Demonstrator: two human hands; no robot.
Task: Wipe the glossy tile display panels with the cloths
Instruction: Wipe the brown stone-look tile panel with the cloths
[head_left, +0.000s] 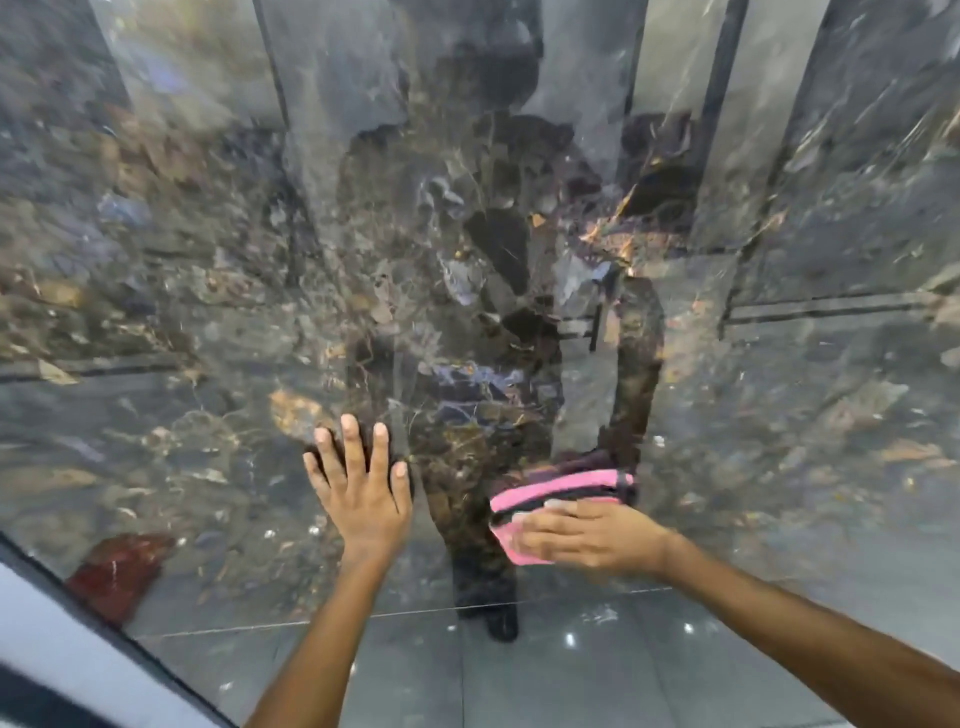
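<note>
Wiping under way low on the dark marbled panel (208, 312), near its bottom edge above the floor tiles (519, 675). Right hand (587, 538) flat on the pink cloth (556, 488), fingers straight, pressing it against the gloss. Left hand (358, 483) spread open, bracing bare on the panel beside. No telling cleaned areas from uncleaned amid reflections; upper expanse probably left.

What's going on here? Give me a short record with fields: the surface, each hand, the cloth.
surface: glossy dark marble-patterned tile panel, standing upright and reflecting the person
left hand: left hand flat on the panel, fingers spread, holding nothing
right hand: right hand pressing the cloth to the panel, fingers straight
cloth: folded pink cloth with dark stripe, under the right hand
floor: grey glossy floor tiles below
</note>
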